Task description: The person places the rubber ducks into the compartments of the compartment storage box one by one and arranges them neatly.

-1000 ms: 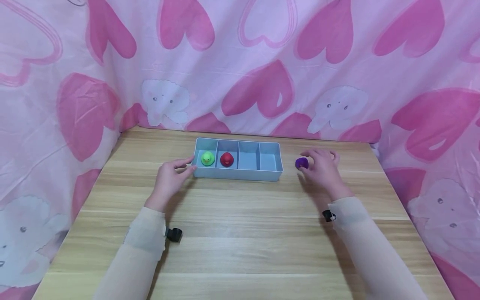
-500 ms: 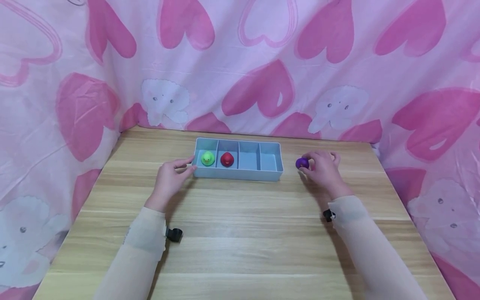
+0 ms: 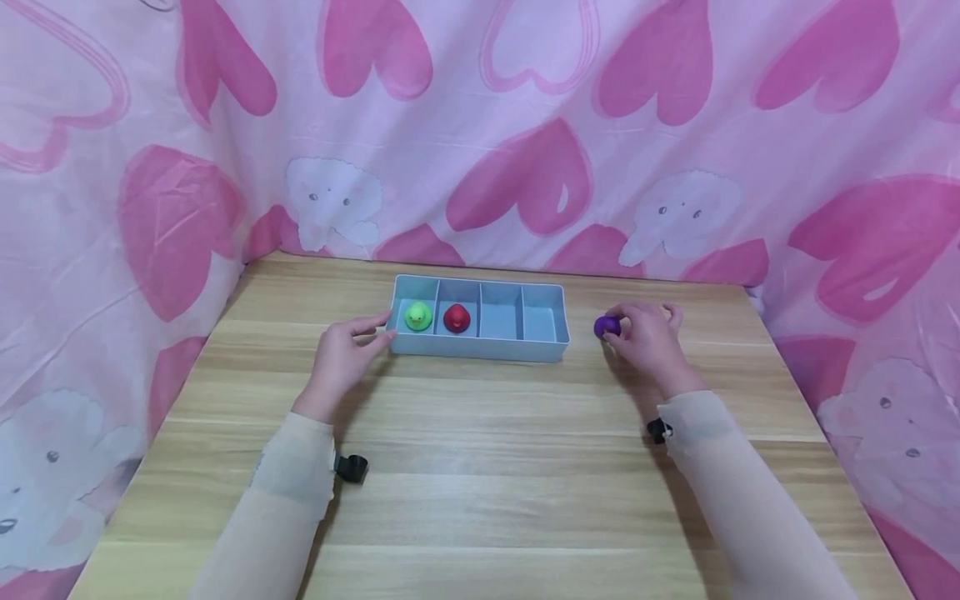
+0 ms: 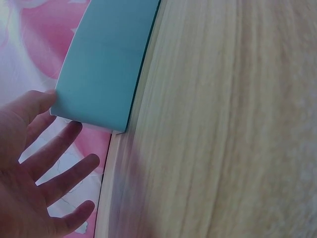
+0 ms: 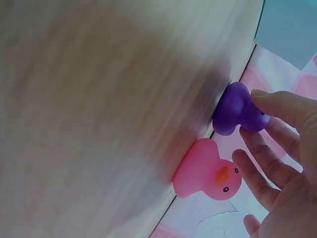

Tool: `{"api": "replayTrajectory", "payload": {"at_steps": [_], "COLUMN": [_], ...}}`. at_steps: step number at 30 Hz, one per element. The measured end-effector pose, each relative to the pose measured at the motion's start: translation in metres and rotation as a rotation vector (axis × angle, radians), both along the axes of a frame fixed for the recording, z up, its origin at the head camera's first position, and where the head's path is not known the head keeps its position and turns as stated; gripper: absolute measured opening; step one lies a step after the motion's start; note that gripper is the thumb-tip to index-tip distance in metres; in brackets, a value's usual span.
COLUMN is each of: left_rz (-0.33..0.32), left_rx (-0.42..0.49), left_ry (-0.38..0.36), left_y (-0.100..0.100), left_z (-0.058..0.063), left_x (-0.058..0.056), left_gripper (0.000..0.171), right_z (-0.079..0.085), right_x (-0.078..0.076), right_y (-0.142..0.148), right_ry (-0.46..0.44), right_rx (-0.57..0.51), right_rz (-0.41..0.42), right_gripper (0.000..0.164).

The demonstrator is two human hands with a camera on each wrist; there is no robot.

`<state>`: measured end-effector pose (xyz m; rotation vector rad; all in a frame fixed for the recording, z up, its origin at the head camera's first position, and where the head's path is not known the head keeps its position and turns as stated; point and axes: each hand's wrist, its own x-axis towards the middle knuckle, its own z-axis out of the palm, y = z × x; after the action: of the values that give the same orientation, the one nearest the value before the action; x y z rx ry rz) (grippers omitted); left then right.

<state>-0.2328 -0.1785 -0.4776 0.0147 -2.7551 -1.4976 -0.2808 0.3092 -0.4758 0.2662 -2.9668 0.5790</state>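
A pale blue box [image 3: 480, 347] with a row of compartments stands toward the back of the table. A green rubber duck [image 3: 417, 316] sits in its leftmost compartment, a red rubber duck [image 3: 457, 317] in the one beside it. My left hand [image 3: 339, 360] touches the box's left end with thumb and fingertips, the other fingers spread in the left wrist view. Right of the box, my right hand [image 3: 651, 343] pinches a purple rubber duck [image 5: 232, 108] by its head, close over the table. A pink rubber duck [image 5: 198, 171] stands beside it, hidden behind the hand in the head view.
The wooden table [image 3: 465, 475] ends at a pink heart-patterned curtain [image 3: 517, 183] at the back and both sides. A black wrist camera [image 3: 351, 468] sticks out from the left sleeve, another [image 3: 659, 431] from the right.
The purple duck has turned slightly in my right fingers since a second ago, staying in nearly the same place. My left hand and the box have stayed put; the head view has shifted slightly.
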Motion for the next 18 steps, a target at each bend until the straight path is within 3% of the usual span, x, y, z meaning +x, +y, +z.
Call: {"api": "replayTrajectory", "payload": {"at_steps": [10,18], "left_rz": [0.003,-0.004], "left_rx": [0.000,-0.008], "left_ry": [0.000,0.006], "left_y": [0.000,-0.001], "left_z": [0.001,0.001], "left_x": [0.001,-0.001], "left_gripper": [0.045,0.044], "right_z": [0.003,0.023], "right_x": [-0.002,-0.004], "right_y": [-0.004,-0.023], "right_ry": [0.088,0.178], "right_rx": [-0.119,-0.128], "right_rz": [0.066,0.072], "right_gripper": [0.024,0.028]}}
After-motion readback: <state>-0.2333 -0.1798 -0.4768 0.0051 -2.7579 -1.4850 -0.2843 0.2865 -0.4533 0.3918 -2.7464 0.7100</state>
